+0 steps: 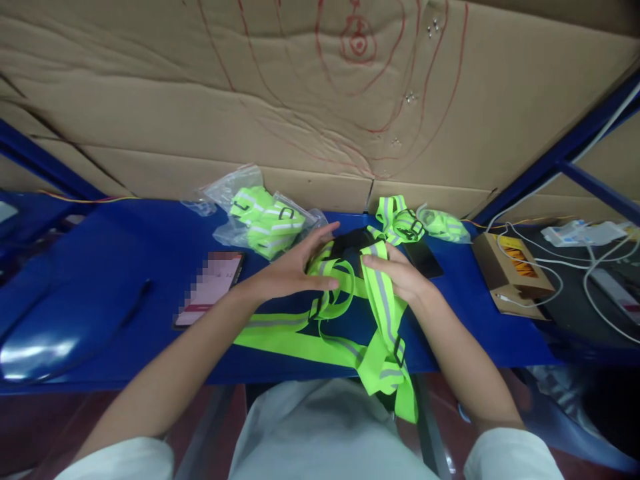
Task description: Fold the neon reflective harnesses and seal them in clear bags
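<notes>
A neon-yellow reflective strap harness [350, 333] with grey stripes and black buckles lies spread on the blue table [150, 253] and hangs over its front edge. My left hand [295, 267] rests flat on the folded top part of the straps, fingers stretched out. My right hand [400, 273] grips a wide strap beside it, thumb over the band. A black flat item [425, 257] lies under the straps behind my hands.
A clear plastic bag of folded neon straps [260, 217] sits at the back, more bundled straps [405, 223] to its right. A phone [210, 287] lies left of my hands. A small cardboard box [510, 273] and white cables [575, 267] are at right. Cardboard sheets [300, 100] wall the back.
</notes>
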### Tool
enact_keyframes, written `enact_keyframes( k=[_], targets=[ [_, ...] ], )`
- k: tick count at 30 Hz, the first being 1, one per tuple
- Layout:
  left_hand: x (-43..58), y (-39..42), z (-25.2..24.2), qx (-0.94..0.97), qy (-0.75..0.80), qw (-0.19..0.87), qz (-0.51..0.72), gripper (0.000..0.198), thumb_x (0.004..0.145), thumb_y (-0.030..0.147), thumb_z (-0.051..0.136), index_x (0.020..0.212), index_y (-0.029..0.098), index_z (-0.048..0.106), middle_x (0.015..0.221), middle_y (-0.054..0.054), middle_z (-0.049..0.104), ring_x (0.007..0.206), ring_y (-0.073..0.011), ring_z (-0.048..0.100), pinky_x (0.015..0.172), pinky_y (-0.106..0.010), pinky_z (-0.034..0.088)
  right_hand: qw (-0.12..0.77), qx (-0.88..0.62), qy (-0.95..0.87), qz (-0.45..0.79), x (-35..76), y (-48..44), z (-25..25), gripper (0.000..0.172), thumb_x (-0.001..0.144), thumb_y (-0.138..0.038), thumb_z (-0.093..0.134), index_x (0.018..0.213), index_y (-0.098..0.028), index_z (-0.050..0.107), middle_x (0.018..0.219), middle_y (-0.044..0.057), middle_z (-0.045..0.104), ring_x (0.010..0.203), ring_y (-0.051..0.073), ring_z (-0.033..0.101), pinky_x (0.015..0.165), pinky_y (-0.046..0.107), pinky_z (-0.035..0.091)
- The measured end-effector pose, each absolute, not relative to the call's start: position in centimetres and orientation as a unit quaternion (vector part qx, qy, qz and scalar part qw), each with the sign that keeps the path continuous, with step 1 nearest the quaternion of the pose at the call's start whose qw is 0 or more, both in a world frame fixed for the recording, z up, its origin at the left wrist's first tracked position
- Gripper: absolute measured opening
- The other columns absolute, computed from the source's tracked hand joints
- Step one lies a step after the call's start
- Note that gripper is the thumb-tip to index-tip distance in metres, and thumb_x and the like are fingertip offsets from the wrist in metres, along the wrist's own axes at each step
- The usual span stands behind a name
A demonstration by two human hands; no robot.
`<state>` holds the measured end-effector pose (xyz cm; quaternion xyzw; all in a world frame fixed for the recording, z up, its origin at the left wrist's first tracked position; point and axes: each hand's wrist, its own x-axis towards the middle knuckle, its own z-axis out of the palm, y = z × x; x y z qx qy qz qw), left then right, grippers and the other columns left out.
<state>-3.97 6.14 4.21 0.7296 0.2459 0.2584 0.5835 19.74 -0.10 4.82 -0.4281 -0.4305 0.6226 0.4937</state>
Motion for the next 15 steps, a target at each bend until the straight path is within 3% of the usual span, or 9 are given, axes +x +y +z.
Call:
enact_keyframes(
  k=[4, 10, 15],
  targets=[
    [-2.1, 4.7, 2.0, 0.653, 0.295, 0.625, 0.31, 0.107, 0.074, 0.054, 0.09, 0.161, 0.024, 0.036, 0.168, -0.014, 0.04, 0.158, -0.0338, 0.034, 0.13, -0.049, 0.03, 0.557, -0.438, -0.373, 0.598, 18.5, -0.2, 4.6, 0.054, 0.059, -0.046, 0.098, 0.099, -0.025, 0.068, 0.082, -0.005, 0.07, 0.067, 0.013, 0.064, 0.068, 0.026, 0.056],
    [-0.5, 2.6, 2.9, 0.628, 0.378, 0.575, 0.364, 0.067, 0.079, 0.049, 0.087, 0.134, 0.021, 0.062, 0.131, -0.008, 0.071, 0.123, -0.028, 0.066, 0.105, -0.035, 0.05, 0.588, -0.458, -0.429, 0.511, 17.5, -0.1, 3.6, 0.048, 0.074, -0.06, 0.088, 0.097, -0.024, 0.066, 0.08, -0.003, 0.071, 0.068, 0.015, 0.065, 0.063, 0.025, 0.054],
    [-0.8, 1.9, 4.4, 0.431, 0.339, 0.733, 0.403, 0.069, 0.067, 0.042, 0.097, 0.125, 0.022, 0.065, 0.114, -0.005, 0.076, 0.099, -0.0219, 0.073, 0.09, -0.031, 0.055, 0.551, -0.47, -0.533, 0.438, 17.9, -0.3, 3.7, 0.038, 0.086, -0.058, 0.079, 0.084, -0.021, 0.072, 0.078, 0.0, 0.072, 0.07, 0.015, 0.065, 0.07, 0.026, 0.056]
  ],
)
